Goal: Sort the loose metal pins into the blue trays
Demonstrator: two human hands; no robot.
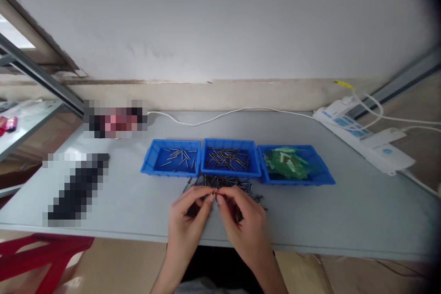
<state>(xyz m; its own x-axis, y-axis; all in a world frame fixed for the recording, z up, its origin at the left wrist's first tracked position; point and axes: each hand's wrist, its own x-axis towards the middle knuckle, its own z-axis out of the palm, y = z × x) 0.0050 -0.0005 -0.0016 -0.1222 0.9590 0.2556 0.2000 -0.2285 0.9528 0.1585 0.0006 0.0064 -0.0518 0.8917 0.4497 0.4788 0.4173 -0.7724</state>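
My left hand (189, 211) pinches a small piece with a gold-coloured end (212, 194) between thumb and forefinger; its full shape is hidden. Right beside it, my right hand (243, 216) has thumb and forefinger closed together, and what they hold, if anything, cannot be made out. Both sets of fingertips nearly meet above a pile of dark, thin metal pins or screws (229, 183), partly covered by the hands. Behind the pile stand a blue bin (148, 165) with silver pins, a blue bin (258, 161) with darker, brassy pins, and a blue bin (325, 174) holding green plastic film and pale pieces.
A white power strip (361, 140) with plugs and cables lies at the right. One white cable (196, 124) runs along the back towards a blurred object (117, 121). Another blurred dark item (79, 188) lies at the left. A red stool (44, 257) stands below the table's front edge.
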